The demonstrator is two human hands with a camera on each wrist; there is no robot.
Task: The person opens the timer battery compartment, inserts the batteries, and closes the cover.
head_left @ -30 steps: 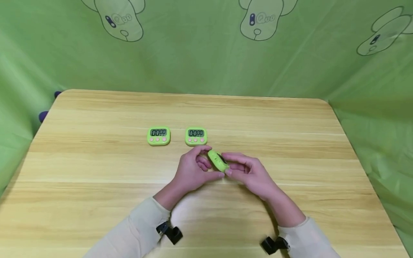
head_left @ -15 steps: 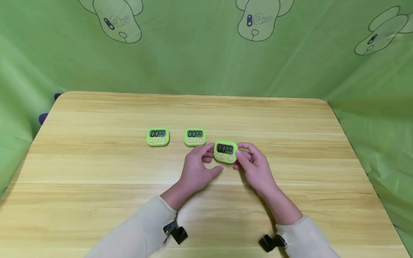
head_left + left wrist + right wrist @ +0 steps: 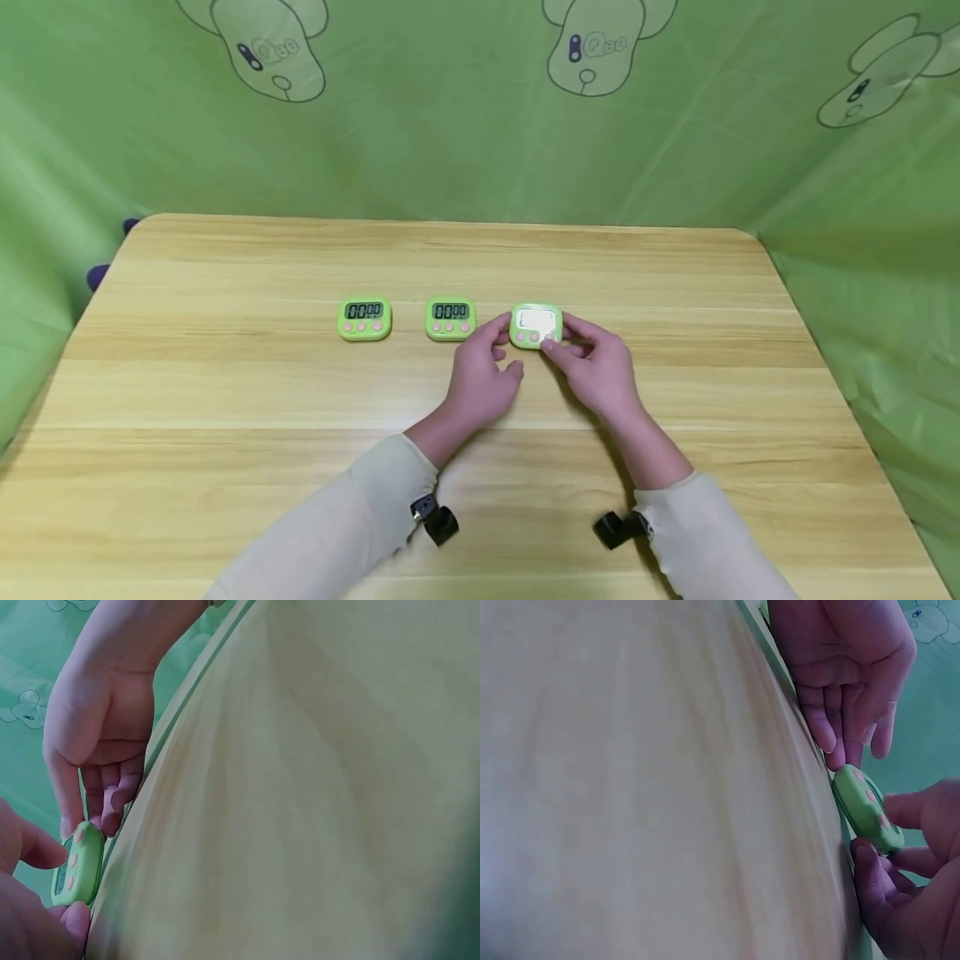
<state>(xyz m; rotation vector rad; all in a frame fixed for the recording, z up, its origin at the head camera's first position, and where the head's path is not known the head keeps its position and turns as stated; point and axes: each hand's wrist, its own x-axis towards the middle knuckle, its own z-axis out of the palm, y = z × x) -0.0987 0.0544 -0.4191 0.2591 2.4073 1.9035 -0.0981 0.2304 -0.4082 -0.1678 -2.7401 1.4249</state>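
Note:
A green kitchen timer (image 3: pixel 536 326) with pink buttons is between my two hands; glare whitens its screen in the head view. My right hand (image 3: pixel 600 371) pinches its lower right corner, thumb on the front and fingers behind. On the opposite side, my left hand (image 3: pixel 483 375) touches the edge with its extended fingers, the thumb held apart. Both wrist views show this timer (image 3: pixel 866 808) from the side; whether it touches the table I cannot tell. Two matching timers lie face up to the left, a middle one (image 3: pixel 450 320) and a left one (image 3: pixel 364 319), both reading 00 00.
The wooden table (image 3: pixel 225 500) carries the timers roughly in a row. Green cloth (image 3: pixel 450 150) with printed cartoon heads hangs behind and at both sides. A small black camera is strapped to each sleeve.
The held timer has turned from edge-on to facing up and moved away and rightward, level with the others. Both hands moved with it; the left thumb has come off it.

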